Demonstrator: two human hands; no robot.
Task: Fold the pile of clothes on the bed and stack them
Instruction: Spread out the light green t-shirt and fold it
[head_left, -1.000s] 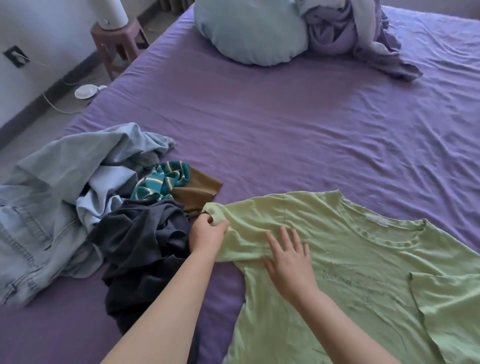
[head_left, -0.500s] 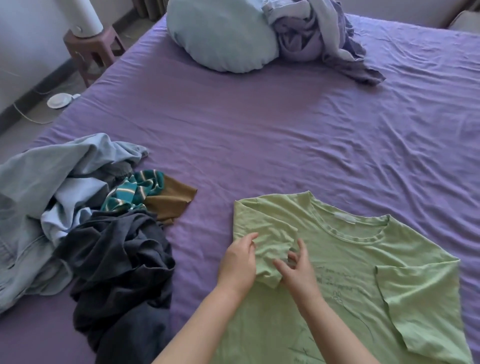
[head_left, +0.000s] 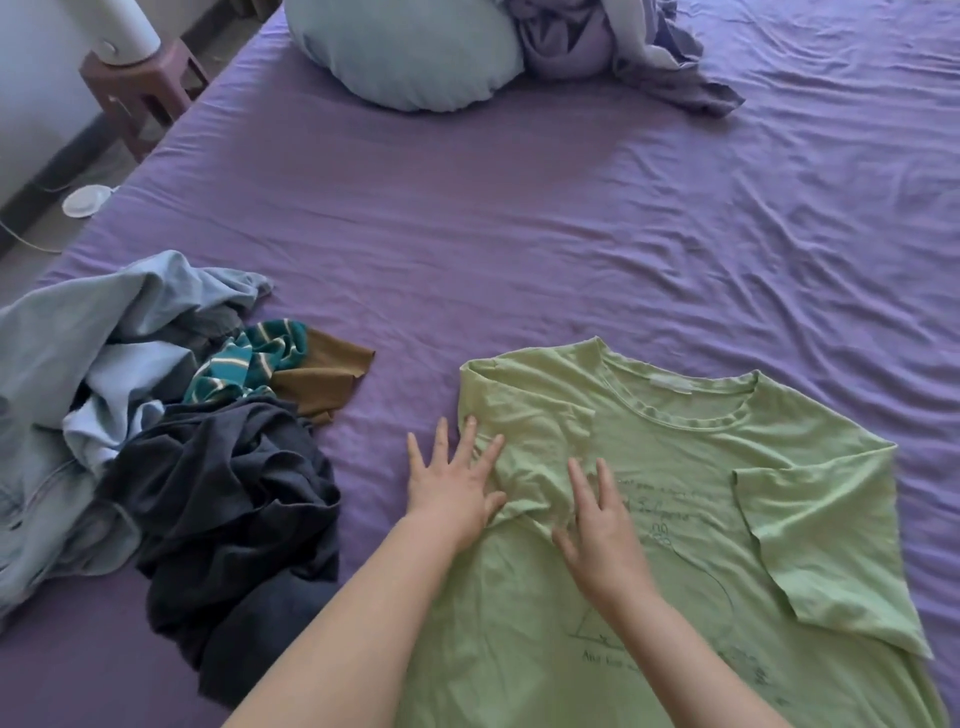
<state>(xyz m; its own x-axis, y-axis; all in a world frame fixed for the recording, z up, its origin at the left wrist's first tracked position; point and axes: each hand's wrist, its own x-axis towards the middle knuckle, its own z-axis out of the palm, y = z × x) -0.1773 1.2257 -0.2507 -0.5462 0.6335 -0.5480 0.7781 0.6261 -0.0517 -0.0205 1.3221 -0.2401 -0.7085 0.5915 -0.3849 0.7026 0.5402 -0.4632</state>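
A light green t-shirt (head_left: 691, 499) lies flat on the purple bed (head_left: 519, 234), print side up, both sleeves folded in over its body. My left hand (head_left: 453, 480) lies flat with spread fingers, half on the folded left sleeve and half on the sheet. My right hand (head_left: 597, 525) presses flat on the shirt just right of that sleeve. An unfolded pile (head_left: 156, 415) sits to the left: light blue denim, a dark grey garment, a teal striped piece and a brown one.
A pale blue pillow (head_left: 405, 52) and a bunched lilac blanket (head_left: 613, 47) lie at the head of the bed. A small stool with a white lamp (head_left: 140, 78) stands beside the bed's left edge. A white round device lies on the floor.
My left hand carried the left sleeve inward onto the shirt and let go of it. Both hands now lie flat with fingers spread, smoothing the fold.
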